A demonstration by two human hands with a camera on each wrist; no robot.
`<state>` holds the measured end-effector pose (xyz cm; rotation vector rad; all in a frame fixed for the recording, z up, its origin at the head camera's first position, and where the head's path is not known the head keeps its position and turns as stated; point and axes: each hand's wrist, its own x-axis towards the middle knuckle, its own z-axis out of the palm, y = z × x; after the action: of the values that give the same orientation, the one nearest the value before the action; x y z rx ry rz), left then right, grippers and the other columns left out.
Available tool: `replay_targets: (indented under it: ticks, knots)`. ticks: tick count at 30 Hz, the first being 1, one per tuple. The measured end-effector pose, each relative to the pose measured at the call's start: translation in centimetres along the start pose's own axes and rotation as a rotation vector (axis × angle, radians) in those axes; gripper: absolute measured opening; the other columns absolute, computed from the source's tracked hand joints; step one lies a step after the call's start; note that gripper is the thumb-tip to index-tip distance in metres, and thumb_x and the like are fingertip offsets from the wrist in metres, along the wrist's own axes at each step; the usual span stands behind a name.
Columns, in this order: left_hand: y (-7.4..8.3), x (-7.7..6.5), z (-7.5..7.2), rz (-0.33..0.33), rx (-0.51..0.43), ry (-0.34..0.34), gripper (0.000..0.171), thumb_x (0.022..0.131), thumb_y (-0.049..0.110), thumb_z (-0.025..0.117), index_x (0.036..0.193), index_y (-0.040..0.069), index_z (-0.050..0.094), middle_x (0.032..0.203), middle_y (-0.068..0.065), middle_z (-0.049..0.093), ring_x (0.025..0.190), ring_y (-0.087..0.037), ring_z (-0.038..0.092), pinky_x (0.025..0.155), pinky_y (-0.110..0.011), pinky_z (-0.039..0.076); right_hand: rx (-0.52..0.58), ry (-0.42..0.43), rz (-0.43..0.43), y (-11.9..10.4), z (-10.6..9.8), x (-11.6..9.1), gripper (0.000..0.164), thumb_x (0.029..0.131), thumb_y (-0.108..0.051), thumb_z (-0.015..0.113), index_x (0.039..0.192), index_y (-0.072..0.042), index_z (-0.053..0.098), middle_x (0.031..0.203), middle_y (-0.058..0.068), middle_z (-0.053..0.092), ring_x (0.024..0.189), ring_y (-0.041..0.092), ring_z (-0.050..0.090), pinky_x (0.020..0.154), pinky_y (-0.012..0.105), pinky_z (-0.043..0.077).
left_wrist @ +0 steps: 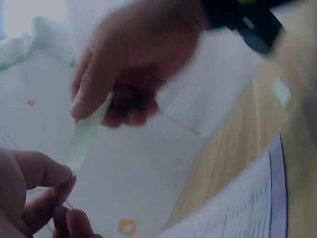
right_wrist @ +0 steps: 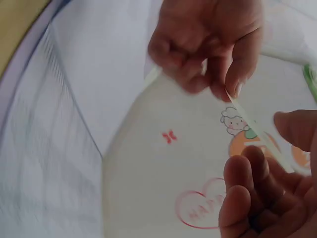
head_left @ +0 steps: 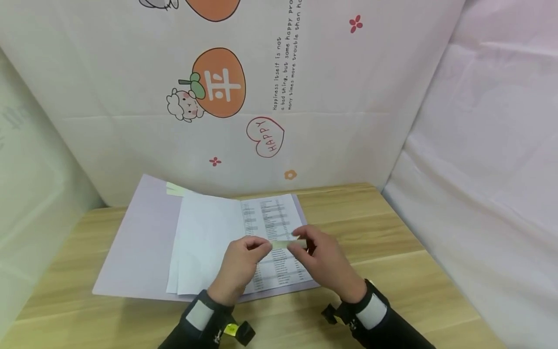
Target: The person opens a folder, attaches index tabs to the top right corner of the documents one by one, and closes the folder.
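Note:
My left hand (head_left: 244, 259) pinches one end of a narrow pale green paper strip (head_left: 282, 244) between thumb and forefinger, above the printed page. The strip (left_wrist: 85, 141) stretches across to my right hand (head_left: 324, 257). In the right wrist view, the right thumb (right_wrist: 297, 129) stands apart from the loosely bent fingers, and the strip's far end runs between them. Beneath both hands lies an open lilac folder (head_left: 135, 242) with white sheets (head_left: 209, 242) turned left and a printed list page (head_left: 283, 276) on the right.
Another pale green piece (head_left: 175, 189) shows at the top of the folder's left cover. In the left wrist view, a small pale block (left_wrist: 282, 93) lies on the wooden table (head_left: 392, 271). A printed white cloth (head_left: 327, 97) hangs behind, with plain cloth at both sides.

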<state>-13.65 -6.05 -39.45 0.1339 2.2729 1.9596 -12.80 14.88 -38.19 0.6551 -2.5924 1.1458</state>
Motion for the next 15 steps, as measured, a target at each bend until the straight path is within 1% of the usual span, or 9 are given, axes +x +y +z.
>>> replay_targets:
  ticks: [1,3,4,5,7,9,10,12,15]
  knots:
    - [0.0,0.0,0.0,-0.031,-0.060,-0.011,0.019,0.096,0.021,0.068,0.099,0.004,0.074,0.096,-0.006,0.064,0.087,-0.023,0.056,0.076,-0.038,0.050,0.056,-0.012,0.046,0.1,0.1,0.0,0.018,0.096,-0.030,0.069,0.106,-0.016,0.067,0.071,-0.004,0.053,0.054,0.008,0.045,0.051,0.025,0.041]
    - [0.1,0.0,0.1,-0.088,-0.155,-0.033,0.022,0.096,0.019,0.068,0.101,-0.001,0.072,0.100,-0.009,0.063,0.090,-0.024,0.057,0.081,-0.040,0.052,0.149,-0.052,0.125,0.4,0.4,0.1,0.022,0.096,-0.039,0.066,0.101,-0.018,0.067,0.069,-0.001,0.053,0.053,0.009,0.045,0.054,0.027,0.041]
    - [0.1,0.0,0.2,-0.108,-0.177,-0.042,0.022,0.096,0.019,0.068,0.101,-0.003,0.071,0.101,-0.010,0.062,0.090,-0.024,0.056,0.082,-0.040,0.052,0.181,-0.077,0.148,0.5,0.5,0.2,0.023,0.097,-0.042,0.065,0.095,-0.018,0.067,0.069,-0.001,0.055,0.051,0.010,0.044,0.056,0.027,0.042]
    - [0.1,0.1,0.3,-0.120,-0.176,-0.048,0.023,0.095,0.020,0.068,0.100,-0.003,0.071,0.103,-0.010,0.062,0.092,-0.023,0.056,0.083,-0.040,0.052,0.200,-0.102,0.158,0.6,0.5,0.3,0.025,0.097,-0.043,0.064,0.090,-0.019,0.067,0.069,-0.002,0.057,0.051,0.011,0.046,0.058,0.029,0.044]
    - [0.3,0.4,0.5,-0.107,-0.097,-0.045,0.021,0.095,0.021,0.067,0.097,0.000,0.071,0.104,-0.009,0.062,0.085,-0.022,0.055,0.075,-0.038,0.052,0.195,-0.126,0.156,1.0,0.6,0.7,0.030,0.098,-0.043,0.062,0.079,-0.020,0.065,0.069,-0.004,0.060,0.053,0.012,0.048,0.059,0.030,0.045]
    - [0.6,1.1,0.7,-0.080,0.018,-0.022,0.018,0.095,0.022,0.066,0.093,0.005,0.072,0.103,-0.008,0.062,0.077,-0.021,0.053,0.064,-0.034,0.047,0.171,-0.108,0.141,1.4,0.7,1.3,0.032,0.099,-0.040,0.062,0.075,-0.018,0.063,0.068,-0.005,0.060,0.056,0.012,0.052,0.060,0.032,0.047]
    - [0.8,1.7,0.8,-0.068,0.077,-0.007,0.017,0.094,0.023,0.066,0.092,0.007,0.072,0.104,-0.007,0.061,0.077,-0.021,0.052,0.062,-0.033,0.044,0.156,-0.088,0.135,1.7,0.7,1.7,0.032,0.099,-0.038,0.063,0.074,-0.018,0.063,0.067,-0.005,0.060,0.056,0.013,0.053,0.059,0.032,0.046]
    - [1.4,3.0,0.9,-0.059,0.173,0.024,0.016,0.094,0.023,0.066,0.090,0.010,0.074,0.105,-0.005,0.062,0.076,-0.022,0.051,0.061,-0.033,0.039,0.121,-0.047,0.135,2.2,0.7,2.8,0.032,0.098,-0.035,0.064,0.071,-0.017,0.063,0.065,-0.005,0.060,0.060,0.014,0.057,0.058,0.033,0.047]
    - [2.2,5.3,1.0,-0.063,0.248,0.060,0.016,0.094,0.023,0.066,0.092,0.010,0.075,0.106,-0.003,0.064,0.088,-0.022,0.054,0.070,-0.036,0.043,0.109,-0.015,0.191,3.3,0.6,4.9,0.035,0.097,-0.033,0.065,0.070,-0.013,0.061,0.069,-0.002,0.063,0.064,0.017,0.062,0.060,0.035,0.049]
